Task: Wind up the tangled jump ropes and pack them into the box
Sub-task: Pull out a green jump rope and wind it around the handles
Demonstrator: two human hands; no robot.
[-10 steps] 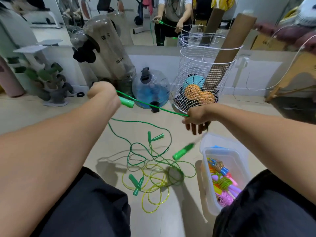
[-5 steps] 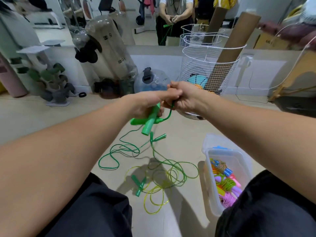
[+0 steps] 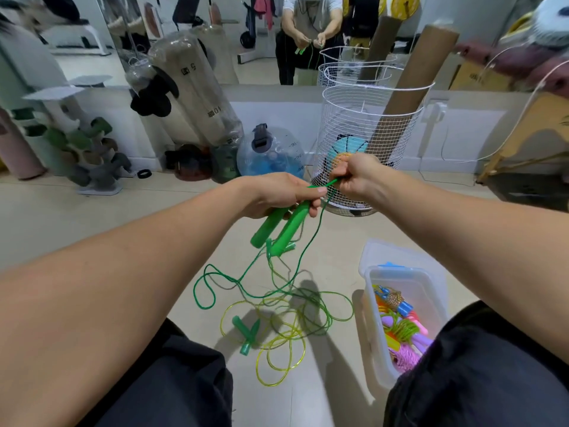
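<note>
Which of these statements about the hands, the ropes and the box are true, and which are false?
1. The left hand holds two green handles together. True.
2. The right hand is open and idle. False: it pinches the green cord.
3. The box is empty. False: coloured ropes lie in it.
4. A yellow rope lies on the floor. True.
5. The box stands to the left of the floor ropes. False: it stands to their right.

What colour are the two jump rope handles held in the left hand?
Bright green, both jump rope handles, gripped together in the left hand; seen in the head view.
</note>
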